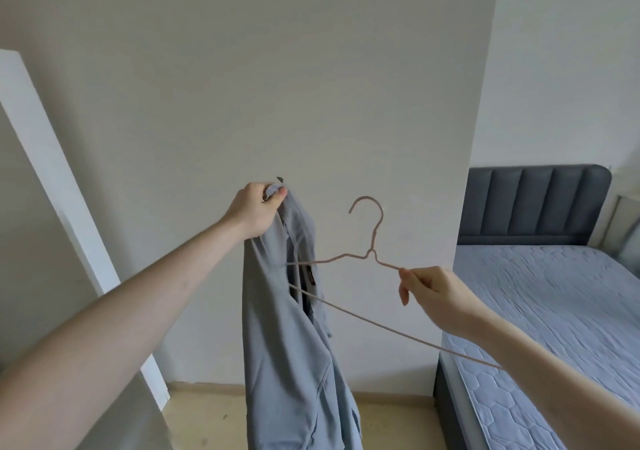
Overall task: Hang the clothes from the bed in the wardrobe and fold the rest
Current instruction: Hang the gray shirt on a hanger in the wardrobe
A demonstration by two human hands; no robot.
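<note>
While the left hand grips the bunched collar of a grey-blue shirt up at arm's length, the garment hangs straight down from its fist, the lower hem cut off by the bottom of the view. To its right, the right hand pinches one shoulder arm of a thin pinkish wire hanger between thumb and fingertips, hook upright. The hanger's far shoulder end sits inside the shirt's neck opening, beside a dark label; its bottom bar slants down across the right forearm. Behind both stands a plain pale wall panel. A bed with a quilted grey-blue mattress and dark padded headboard lies to the right, no clothes visible on the part shown. Light wooden floor shows below. A white board leans at the left edge; whether it belongs to a wardrobe cannot be told.
</note>
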